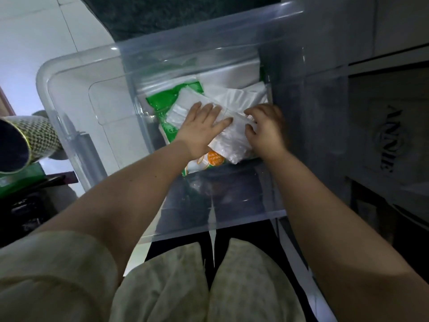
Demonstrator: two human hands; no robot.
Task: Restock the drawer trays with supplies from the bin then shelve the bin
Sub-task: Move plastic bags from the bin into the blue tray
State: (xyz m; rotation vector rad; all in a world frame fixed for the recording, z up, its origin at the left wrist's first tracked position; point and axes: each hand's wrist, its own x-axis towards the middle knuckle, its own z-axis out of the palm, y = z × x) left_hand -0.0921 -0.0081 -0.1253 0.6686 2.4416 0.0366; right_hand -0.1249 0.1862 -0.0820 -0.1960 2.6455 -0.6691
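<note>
The left hand (201, 126) lies flat, fingers spread and palm down, pressing on a stack of clear plastic packets (197, 106) inside the open clear drawer tray (209, 36). The right hand (263, 129) sits just beside it on the right, fingers curled down onto a crinkled clear packet (234, 140); whether it actually pinches the packet or only pushes on it cannot be told. Under the clear packets lie a green-printed bag (167, 101) and, nearer the person, a pack with an orange label (214, 159).

To the left of the tray stands the clear bin (69, 89), on the floor and touching or nearly touching the tray's left wall. What shows of its inside looks bare, though its near part is hidden behind the left arm.

Judged from this, the restocking seems well advanced: the tray is already well filled with supplies and the hands appear to be settling the top layer flat. Whether other trays need filling cannot be seen. The bin is not yet shelved, so that step, and closing the drawer, remain.

A patterned tube (25, 140) lies at the far left edge, well apart from the work.
</note>
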